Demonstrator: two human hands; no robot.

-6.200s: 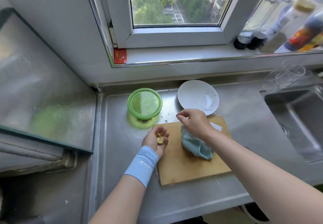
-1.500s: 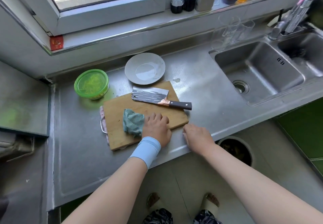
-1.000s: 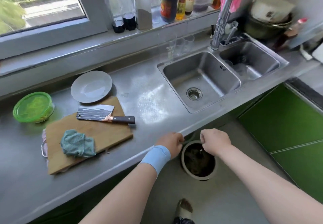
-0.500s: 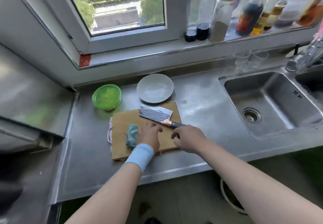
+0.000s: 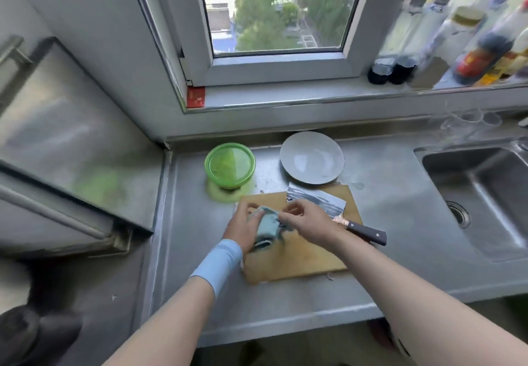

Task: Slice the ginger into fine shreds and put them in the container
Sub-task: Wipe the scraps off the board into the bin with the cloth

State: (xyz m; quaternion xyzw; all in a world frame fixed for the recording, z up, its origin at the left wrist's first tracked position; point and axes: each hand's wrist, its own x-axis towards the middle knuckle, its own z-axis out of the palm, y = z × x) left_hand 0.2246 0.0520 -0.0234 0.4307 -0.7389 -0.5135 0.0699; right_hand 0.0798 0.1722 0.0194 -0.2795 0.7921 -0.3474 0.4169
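Since half a second ago the right hand [image 5: 308, 222] has left the cleaver's handle and come leftward to the crumpled teal cloth [image 5: 265, 225], where the left hand [image 5: 243, 228], wearing a pale blue wristband, was already resting. Both hands now meet over the left part of the rectangular wooden cutting board [image 5: 300, 260]. The left hand's fingers curl round the cloth, and the right hand seems to pinch its right edge, though blur softens the detail. No ginger shows anywhere. The round green plastic container [image 5: 230, 165] sits with its lid on just beyond the board's far left corner, beside a round white plate [image 5: 313, 157]. The steel cleaver with a dark handle [image 5: 317, 199] lies across the board's far right, its blade just beside the right hand and its handle overhanging the board's right edge. By my judgement this is clearing up, and the blade is the hazard: a wide wiping stroke to the right could drag knuckles or cloth against it, or nudge the overhanging handle and spin the cleaver off toward the steel sink [image 5: 480, 194].
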